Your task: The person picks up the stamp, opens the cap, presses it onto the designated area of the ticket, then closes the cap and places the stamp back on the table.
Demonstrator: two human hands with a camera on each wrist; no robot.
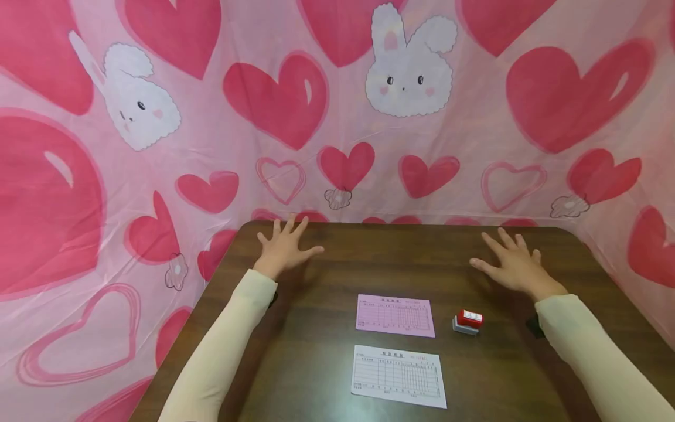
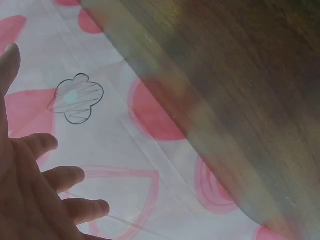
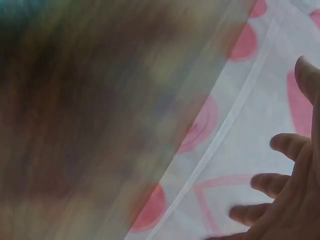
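My left hand [image 1: 283, 249] is spread over the far left part of the table, fingers straight and apart, holding nothing. On the far right my right hand [image 1: 514, 264] has its fingers spread the same way, with nothing in it. Between the forearms lies a pink printed form [image 1: 395, 316], and nearer to me a white printed form [image 1: 398, 376] with the same kind of grid. A small red stamp [image 1: 469, 318] with a grey base sits just right of the pink form, nearest to my right hand. Both wrist views show spread fingers against the patterned cloth.
The dark wooden table [image 1: 306, 328] has rounded far corners. A pink cloth [image 1: 348, 129] with hearts and rabbits hangs close behind its far edge and along both sides. Cream sleeves [image 1: 221, 346] cover both forearms.
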